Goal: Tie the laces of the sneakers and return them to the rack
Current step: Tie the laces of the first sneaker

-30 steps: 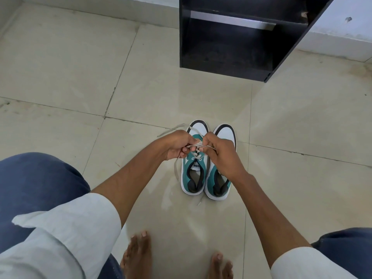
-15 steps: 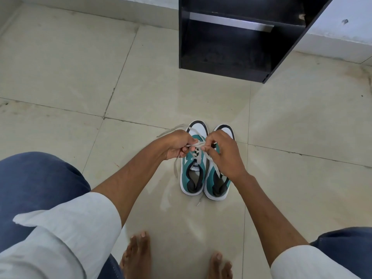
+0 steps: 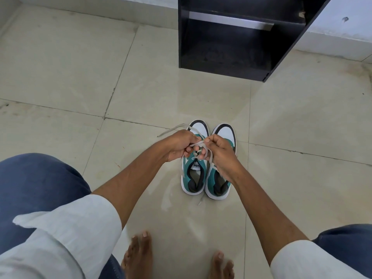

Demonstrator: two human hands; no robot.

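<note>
Taking the pair of sneakers as the landmark: nearest the viewer, on the near side of the heels, two bare feet [image 3: 138,256] stand on the tiled floor [image 3: 60,67], with a blue-clad knee to either side.

Two forearms in rolled white sleeves reach forward and meet above the left sneaker [image 3: 194,168], which sits on the floor touching the right sneaker [image 3: 219,178], the two side by side. Both shoes run lengthwise away from the viewer, heels near and white toe caps far, so the rack lies straight beyond their toes.

The left hand [image 3: 179,144] and right hand [image 3: 218,152] are curled closed, knuckle to knuckle, directly above the lacing of the left sneaker. Each pinches a strand of the white lace [image 3: 196,144], drawn taut between them in what looks like a crossing or a first loop; whether a knot is formed is hidden by the fingers [image 3: 189,152]. The right hand also covers the middle of the right sneaker, so its lacing cannot be judged. A loose lace end [image 3: 171,130] trails on the floor to the left of the toes, another shows just behind the heels.

Beyond the toes, well apart, stands one black rack [image 3: 231,47], its lower shelf bare.

Count: two sneakers, two hands, one rack.
</note>
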